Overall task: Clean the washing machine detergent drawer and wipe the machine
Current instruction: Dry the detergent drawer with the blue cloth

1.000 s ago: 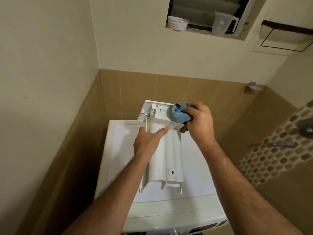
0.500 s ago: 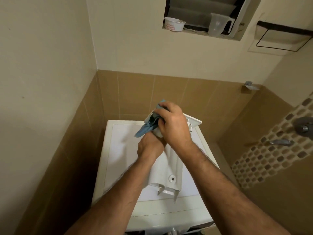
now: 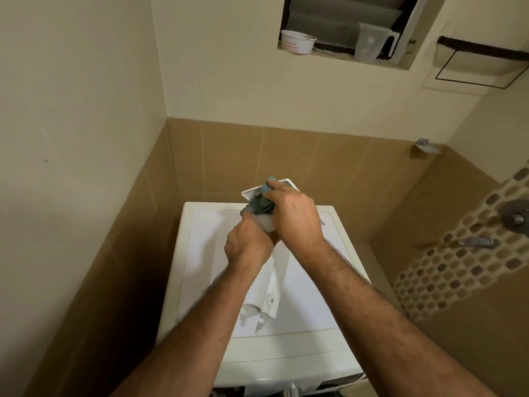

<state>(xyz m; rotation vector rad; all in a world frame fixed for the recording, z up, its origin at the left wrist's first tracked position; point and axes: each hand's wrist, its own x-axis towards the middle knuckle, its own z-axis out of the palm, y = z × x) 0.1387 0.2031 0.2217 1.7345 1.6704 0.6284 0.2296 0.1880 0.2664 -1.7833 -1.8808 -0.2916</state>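
Note:
The white detergent drawer [image 3: 270, 285] is held above the white washing machine [image 3: 200, 253], its front panel pointing away from me toward the tiled wall. My left hand [image 3: 247, 245] grips the drawer around its middle. My right hand [image 3: 292, 217] holds a blue cloth [image 3: 259, 203] bunched against the drawer's far end, just behind the front panel. Both hands hide most of the drawer's upper half.
The machine stands in a corner, with walls close on the left and behind. A wall niche above holds a white bowl [image 3: 297, 41] and a clear measuring jug [image 3: 370, 43]. Shower taps [image 3: 476, 241] stick out from the mosaic wall on the right.
My right hand swept the cloth from the drawer's right side across its far end. The drawer has turned and tilted in my left hand.

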